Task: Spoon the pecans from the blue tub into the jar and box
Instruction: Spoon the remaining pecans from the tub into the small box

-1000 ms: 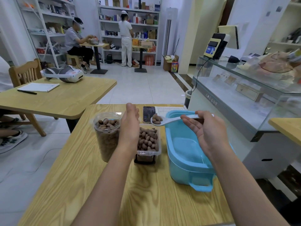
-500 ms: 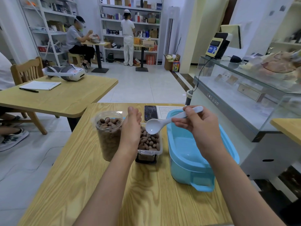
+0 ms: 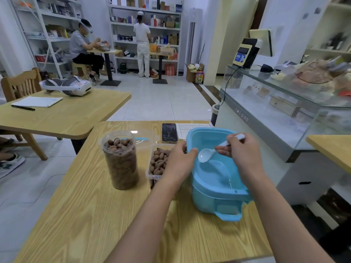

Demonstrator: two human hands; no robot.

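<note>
Two hands are now working at the blue tub (image 3: 218, 188), where a second ago only the right one was near it. The left hand (image 3: 178, 164), which was resting between jar and box, is now curling its fingers over the tub's near-left rim — steadying it, I judge. The spoon (image 3: 210, 153), loaded with pecans a second ago and tipped over the box half a second ago, is now hanging empty over the tub's interior, its handle pinched between the right hand's (image 3: 241, 154) thumb and fingertips.

No pecans are showing on the tub's visible floor, so the transfer is probably nearing its end, or only stragglers are hiding under the near wall.

Going down in size: the wooden table (image 3: 85, 215) is showing strong grain; the tub is smooth moulded plastic with rounded corners and a lug handle; the clear cylindrical jar (image 3: 120, 162) is holding glossy brown oval nuts almost to its mouth; the shallow clear box (image 3: 157, 164) is sitting just left of the tub, heaped; the spoon is white, glossy — likely plastic.
</note>
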